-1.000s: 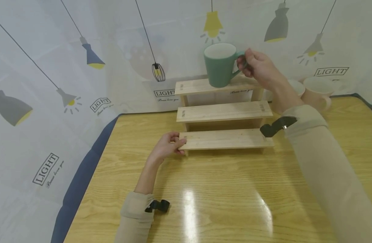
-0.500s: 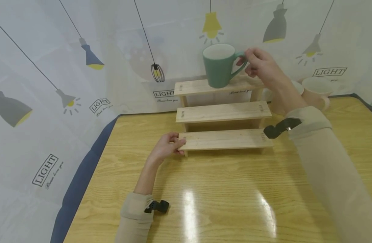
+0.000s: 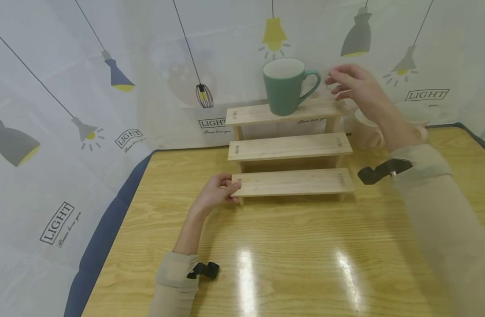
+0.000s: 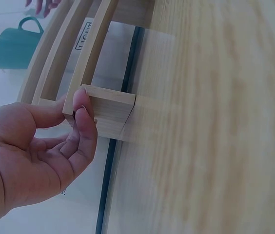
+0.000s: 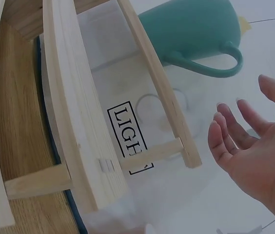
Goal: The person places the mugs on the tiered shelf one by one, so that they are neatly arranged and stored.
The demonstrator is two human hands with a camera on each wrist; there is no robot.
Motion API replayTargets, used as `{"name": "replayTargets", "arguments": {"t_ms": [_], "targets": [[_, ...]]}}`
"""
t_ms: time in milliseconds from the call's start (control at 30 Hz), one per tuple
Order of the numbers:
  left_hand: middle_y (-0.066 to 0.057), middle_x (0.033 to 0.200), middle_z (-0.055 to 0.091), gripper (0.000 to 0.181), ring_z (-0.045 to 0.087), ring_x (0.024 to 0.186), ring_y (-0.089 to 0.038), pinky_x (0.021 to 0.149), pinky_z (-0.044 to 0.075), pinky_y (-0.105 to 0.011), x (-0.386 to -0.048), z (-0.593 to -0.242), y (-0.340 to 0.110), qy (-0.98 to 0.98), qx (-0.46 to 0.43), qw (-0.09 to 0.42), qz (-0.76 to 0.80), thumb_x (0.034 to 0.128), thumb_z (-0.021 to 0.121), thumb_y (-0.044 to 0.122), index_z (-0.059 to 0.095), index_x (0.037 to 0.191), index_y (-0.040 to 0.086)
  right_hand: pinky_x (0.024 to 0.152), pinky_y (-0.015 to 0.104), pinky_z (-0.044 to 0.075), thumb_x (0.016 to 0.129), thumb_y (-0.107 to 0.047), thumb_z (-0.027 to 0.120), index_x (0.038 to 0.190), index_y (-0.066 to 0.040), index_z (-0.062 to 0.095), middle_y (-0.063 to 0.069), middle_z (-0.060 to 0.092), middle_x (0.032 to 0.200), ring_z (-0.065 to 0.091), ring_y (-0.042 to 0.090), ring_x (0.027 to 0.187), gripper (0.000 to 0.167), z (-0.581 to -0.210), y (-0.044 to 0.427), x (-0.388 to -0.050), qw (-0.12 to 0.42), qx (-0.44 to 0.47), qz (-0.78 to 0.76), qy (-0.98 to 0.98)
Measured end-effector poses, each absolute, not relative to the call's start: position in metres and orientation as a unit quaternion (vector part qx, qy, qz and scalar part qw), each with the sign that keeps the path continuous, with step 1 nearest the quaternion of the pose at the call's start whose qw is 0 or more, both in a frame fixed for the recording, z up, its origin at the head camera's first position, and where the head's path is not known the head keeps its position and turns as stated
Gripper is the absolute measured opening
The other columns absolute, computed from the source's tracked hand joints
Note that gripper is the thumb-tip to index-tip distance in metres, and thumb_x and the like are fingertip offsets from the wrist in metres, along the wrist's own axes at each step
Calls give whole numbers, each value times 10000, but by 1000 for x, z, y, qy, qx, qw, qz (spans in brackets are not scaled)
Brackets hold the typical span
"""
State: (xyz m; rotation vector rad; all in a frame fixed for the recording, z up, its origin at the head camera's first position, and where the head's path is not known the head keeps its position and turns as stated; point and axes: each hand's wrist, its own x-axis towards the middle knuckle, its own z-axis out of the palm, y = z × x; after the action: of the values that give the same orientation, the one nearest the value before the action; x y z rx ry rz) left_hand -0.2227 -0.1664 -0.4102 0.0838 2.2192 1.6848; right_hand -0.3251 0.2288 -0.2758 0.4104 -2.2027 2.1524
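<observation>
A green mug [image 3: 283, 90] with a white inside stands upright on the top step of a three-step wooden rack [image 3: 291, 147], its handle pointing right. My right hand [image 3: 355, 86] hovers just right of that handle, apart from it, fingers loosely bent and holding nothing. The right wrist view shows the same gap between the hand [image 5: 254, 139] and the mug [image 5: 196, 36]. My left hand [image 3: 216, 191] pinches the left end of the lowest step. In the left wrist view, the thumb and fingers of the hand [image 4: 49, 151] grip the board's end from both sides.
Pale pinkish mugs [image 3: 365, 132] stand on the wooden table [image 3: 290, 246] right of the rack, partly hidden by my right forearm. Directly behind the rack hangs a white lamp-printed curtain [image 3: 155, 66]. A dark blue edge [image 3: 107, 224] runs along the table's left side.
My right hand has let go of the green mug's handle and moved off to the right. The mug stays on the top step. My left hand keeps its hold on the rack.
</observation>
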Motion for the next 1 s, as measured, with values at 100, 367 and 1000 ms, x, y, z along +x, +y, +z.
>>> {"name": "replayTargets", "arguments": {"t_ms": [100, 367, 1000], "targets": [[-189, 1104, 551, 650, 672, 706, -162, 813, 616, -368, -223, -411, -167, 785, 33, 175, 593, 1024, 626, 138, 281, 1503, -135, 755, 202, 534, 1030, -262, 617, 1217, -73, 552, 19, 634, 1107, 600, 143, 904, 274, -275, 237, -321, 20, 130, 703, -699], [-196, 1148, 547, 664, 683, 727, -172, 832, 610, -373, -226, -411, -170, 785, 29, 181, 592, 1022, 634, 171, 284, 1514, -106, 764, 200, 539, 1023, -235, 629, 1245, -87, 515, 44, 617, 1144, 601, 160, 930, 291, -273, 257, -310, 21, 118, 735, -667], [-214, 1160, 550, 643, 674, 718, -174, 829, 612, -388, -225, -412, -168, 785, 30, 177, 593, 1022, 632, 147, 295, 1503, -115, 759, 145, 538, 1063, -180, 539, 1237, -86, 541, 2, 646, 1089, 621, 121, 916, 198, -295, 312, -283, 57, 123, 675, -725]]}}
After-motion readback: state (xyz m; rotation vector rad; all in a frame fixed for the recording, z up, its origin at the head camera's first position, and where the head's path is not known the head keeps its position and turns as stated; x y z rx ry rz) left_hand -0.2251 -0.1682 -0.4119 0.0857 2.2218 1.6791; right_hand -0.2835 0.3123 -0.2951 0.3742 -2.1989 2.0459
